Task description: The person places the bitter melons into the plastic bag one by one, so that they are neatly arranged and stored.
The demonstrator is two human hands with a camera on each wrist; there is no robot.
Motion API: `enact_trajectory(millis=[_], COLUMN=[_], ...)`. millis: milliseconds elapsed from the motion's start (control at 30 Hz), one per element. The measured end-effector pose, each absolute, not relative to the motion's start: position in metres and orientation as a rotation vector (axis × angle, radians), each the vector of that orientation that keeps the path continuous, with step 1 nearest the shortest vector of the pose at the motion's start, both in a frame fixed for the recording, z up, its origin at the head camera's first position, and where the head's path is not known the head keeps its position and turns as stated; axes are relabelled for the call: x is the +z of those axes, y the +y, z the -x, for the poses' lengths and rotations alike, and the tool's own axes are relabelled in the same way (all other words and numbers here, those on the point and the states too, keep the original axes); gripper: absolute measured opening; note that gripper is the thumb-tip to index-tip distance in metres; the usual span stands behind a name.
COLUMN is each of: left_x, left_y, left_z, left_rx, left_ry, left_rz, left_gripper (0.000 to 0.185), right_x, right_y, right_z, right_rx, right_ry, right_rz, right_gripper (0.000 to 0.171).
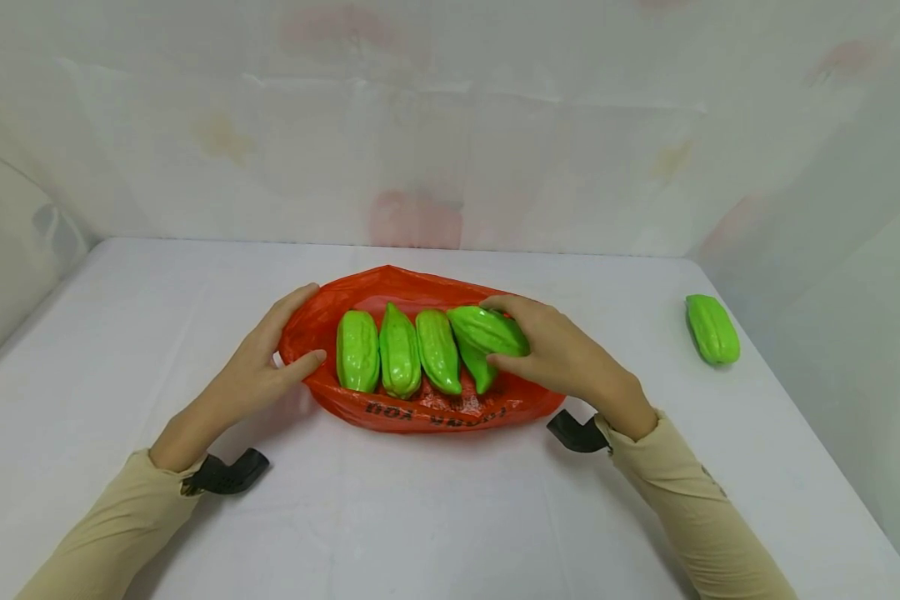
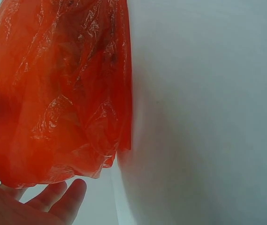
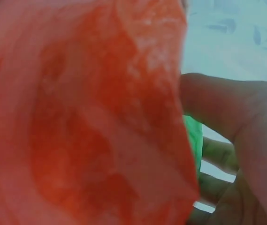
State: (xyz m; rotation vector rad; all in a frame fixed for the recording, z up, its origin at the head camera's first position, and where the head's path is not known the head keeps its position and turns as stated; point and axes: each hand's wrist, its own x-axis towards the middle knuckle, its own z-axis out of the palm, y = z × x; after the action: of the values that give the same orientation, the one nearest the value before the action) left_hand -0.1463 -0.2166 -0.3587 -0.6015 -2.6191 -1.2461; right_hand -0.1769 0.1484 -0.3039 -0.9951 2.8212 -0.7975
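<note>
An orange plastic bag lies open in the middle of the white table. Three green ridged gourds lie side by side in it. My right hand grips a fourth green gourd over the bag's right end, on top of another gourd there. My left hand holds the bag's left rim between thumb and fingers. The left wrist view shows the bag's crinkled plastic above my fingers. In the right wrist view the bag fills the frame, with a strip of green gourd beside my hand.
One more green gourd lies alone at the table's right side, near the edge. White sheeting walls stand behind and to both sides. Black wrist mounts sit under both sleeves.
</note>
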Motion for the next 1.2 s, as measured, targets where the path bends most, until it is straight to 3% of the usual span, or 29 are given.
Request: enact_trajectory(millis=[400,1200], left_x=[-0.3578,-0.358], left_y=[-0.2163,-0.2181], left_z=[0.1456,0.145], left_rx=[-1.239,-1.248], left_ry=[-2.623,-2.648], left_rz=[0.6,0.574], left_gripper=[0.077,0.079], right_x=[-0.3049,-0.3095], right_y=[0.151,0.1475], right_z=[0.1746,0.1725], right_rx=[-0.77,-0.667], right_ry=[2.817,2.99], right_rz=[0.882,0.638], right_gripper=[0.061,0.049])
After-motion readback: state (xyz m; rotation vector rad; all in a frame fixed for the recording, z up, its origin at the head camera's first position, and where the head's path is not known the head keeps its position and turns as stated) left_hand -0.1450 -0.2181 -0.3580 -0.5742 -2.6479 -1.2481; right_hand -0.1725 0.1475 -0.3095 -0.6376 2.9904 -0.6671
